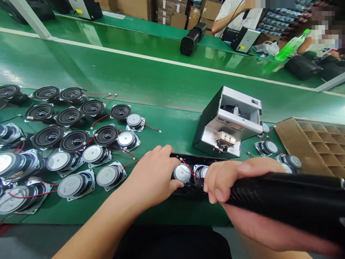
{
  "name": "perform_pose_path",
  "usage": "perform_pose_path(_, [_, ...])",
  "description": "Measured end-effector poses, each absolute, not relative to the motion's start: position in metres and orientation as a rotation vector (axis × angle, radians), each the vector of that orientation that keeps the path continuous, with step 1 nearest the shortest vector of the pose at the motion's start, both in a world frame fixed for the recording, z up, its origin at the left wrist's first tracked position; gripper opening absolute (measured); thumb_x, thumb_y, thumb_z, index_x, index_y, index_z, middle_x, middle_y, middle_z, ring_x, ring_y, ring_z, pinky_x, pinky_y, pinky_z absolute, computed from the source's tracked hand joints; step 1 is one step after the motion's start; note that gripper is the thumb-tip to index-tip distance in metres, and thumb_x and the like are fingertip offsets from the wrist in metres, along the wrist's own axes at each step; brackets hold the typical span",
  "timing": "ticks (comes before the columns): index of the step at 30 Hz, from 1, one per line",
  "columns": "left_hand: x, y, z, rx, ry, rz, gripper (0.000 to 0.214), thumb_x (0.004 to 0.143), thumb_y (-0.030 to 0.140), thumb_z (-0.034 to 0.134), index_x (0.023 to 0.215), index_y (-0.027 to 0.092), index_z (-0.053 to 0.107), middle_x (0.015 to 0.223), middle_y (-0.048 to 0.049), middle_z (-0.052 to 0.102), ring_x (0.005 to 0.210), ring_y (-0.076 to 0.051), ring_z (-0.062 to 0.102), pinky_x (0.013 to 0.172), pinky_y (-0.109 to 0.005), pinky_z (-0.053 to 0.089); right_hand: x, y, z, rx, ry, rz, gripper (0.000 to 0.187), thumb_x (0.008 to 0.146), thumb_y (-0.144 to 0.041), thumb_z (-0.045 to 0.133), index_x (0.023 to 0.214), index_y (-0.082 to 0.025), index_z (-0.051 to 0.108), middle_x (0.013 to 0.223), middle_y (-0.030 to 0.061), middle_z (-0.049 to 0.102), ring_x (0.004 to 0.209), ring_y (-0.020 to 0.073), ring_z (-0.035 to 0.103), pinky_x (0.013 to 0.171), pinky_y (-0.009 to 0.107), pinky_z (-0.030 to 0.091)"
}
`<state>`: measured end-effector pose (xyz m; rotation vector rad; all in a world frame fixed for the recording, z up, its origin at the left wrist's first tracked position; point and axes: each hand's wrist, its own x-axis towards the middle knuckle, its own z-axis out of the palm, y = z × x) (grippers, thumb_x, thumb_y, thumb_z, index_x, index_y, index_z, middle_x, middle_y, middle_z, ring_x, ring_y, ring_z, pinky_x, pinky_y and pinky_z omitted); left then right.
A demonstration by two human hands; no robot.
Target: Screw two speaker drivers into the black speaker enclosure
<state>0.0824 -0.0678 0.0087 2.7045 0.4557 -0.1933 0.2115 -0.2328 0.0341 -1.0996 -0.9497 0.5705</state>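
Currently our left hand [159,169] clasps the panel [192,158] on the bench [167,122], while our right hand [229,175] wraps a tool [285,194]. If that slips, it could snag the wire [189,167] beside the speaker [182,173].

handheld tool [275,198]: black plastic, ridged grip | housing [185,190]: glossy black | speakers [93,154]: smooth silvery metal backs — matt black cones | benchtop [169,126]: smooth, glossy green | boxy machine [235,126]: satin silver metal — divided tray [289,144]: matt brown cardboard
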Motion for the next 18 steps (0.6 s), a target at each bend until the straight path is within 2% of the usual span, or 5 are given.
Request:
perform_pose_path(3, [0.081,-0.070,0.007,2.727,0.460,-0.183,0.036,0.087,0.043,0.086,0.118,0.026,0.079,0.118,-0.0078,0.065,0.108,-0.033,0.063,0.093,-0.054,0.058,0.202,-0.235,0.025,-1.002,-1.034,0.535,0.024,0.108,-0.045,0.060,0.115,-0.032,0.079,0.066,0.0011,0.069,0.054,0.0220,0.064,0.057,0.041,0.055])
perform_pose_path(8, [0.077,-0.073,0.005,2.715,0.468,-0.149,0.033,0.088,0.042,0.084,0.115,0.025,0.079,0.122,-0.0090,0.065,0.111,-0.033,0.061,0.097,-0.053,0.058,0.193,-0.236,0.012,-0.962,-1.074,0.544,0.021,0.106,-0.036,0.061,0.118,-0.031,0.078,0.068,0.0008,0.067,0.057,0.0217,0.063,0.062,0.041,0.051])
perform_pose_path(15, [0.076,-0.075,0.004,2.727,0.477,-0.115,0.034,0.087,0.044,0.085,0.115,0.024,0.080,0.121,-0.0094,0.066,0.111,-0.033,0.061,0.096,-0.053,0.058,0.190,-0.233,0.005,-0.935,-1.112,0.491,0.024,0.105,-0.034,0.057,0.118,-0.029,0.077,0.068,0.0010,0.065,0.056,0.0213,0.063,0.059,0.039,0.050])
perform_pose_path(18, [0.076,-0.075,0.004,2.715,0.481,-0.106,0.036,0.086,0.043,0.086,0.117,0.025,0.080,0.122,-0.0090,0.066,0.112,-0.033,0.061,0.097,-0.052,0.058,0.181,-0.229,-0.002,-0.949,-1.038,0.403,0.020,0.101,-0.041,0.065,0.113,-0.030,0.077,0.066,-0.0010,0.063,0.053,0.0201,0.060,0.054,0.036,0.048])
